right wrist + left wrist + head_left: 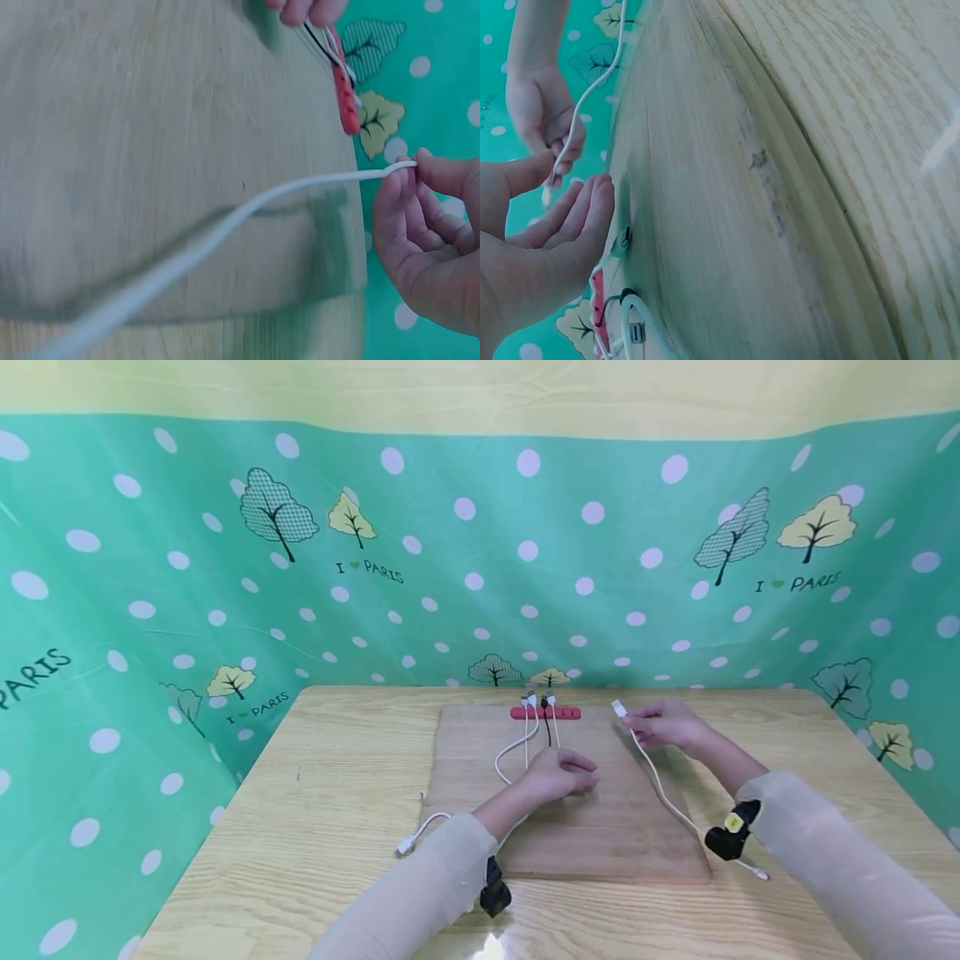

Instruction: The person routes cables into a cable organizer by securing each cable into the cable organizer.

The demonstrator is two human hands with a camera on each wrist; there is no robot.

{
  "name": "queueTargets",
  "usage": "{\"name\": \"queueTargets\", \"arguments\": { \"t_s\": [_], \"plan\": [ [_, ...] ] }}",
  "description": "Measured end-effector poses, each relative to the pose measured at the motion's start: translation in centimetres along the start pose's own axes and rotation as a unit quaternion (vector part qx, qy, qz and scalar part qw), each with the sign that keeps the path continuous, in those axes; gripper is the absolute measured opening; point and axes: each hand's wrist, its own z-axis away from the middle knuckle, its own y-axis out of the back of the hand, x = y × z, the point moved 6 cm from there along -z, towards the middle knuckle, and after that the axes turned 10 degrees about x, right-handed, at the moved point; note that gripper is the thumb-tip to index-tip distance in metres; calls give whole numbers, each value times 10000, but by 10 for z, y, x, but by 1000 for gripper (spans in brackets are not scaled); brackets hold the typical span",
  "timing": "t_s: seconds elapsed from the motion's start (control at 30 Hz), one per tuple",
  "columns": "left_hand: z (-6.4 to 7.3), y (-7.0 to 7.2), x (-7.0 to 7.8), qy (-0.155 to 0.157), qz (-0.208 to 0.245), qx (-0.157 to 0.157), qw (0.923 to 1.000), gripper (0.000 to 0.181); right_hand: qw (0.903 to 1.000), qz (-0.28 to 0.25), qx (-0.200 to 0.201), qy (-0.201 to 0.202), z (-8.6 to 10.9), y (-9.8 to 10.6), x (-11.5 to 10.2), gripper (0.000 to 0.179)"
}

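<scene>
My right hand pinches a white USB cable just below its plug, at the right edge of the wooden board. The plug points up and away, and the cable trails down past my wrist. In the right wrist view, thumb and fingertips meet on the cable. Over the middle of the board is my left hand, fingers loosely bent and holding nothing, as the left wrist view also shows. Behind it lies a red cable holder, with several white cables and a black cable in its left and middle slots.
The board lies on a light wood table. A white cable end rests on the table left of the board. A green dotted curtain hangs behind and at both sides.
</scene>
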Motion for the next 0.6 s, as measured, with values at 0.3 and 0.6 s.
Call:
{"name": "queueTargets", "arguments": {
  "t_s": [0.3,0.6],
  "plan": [
    [0,-9,-3,68,438,-206,9988,24,9964,-732,-264,-340,1,-26,-13,52],
    [0,-22,-4,222,1214,-481,9912,23,9894,-1337,-258,-509,-4,-44,-33,48]
  ]
}}
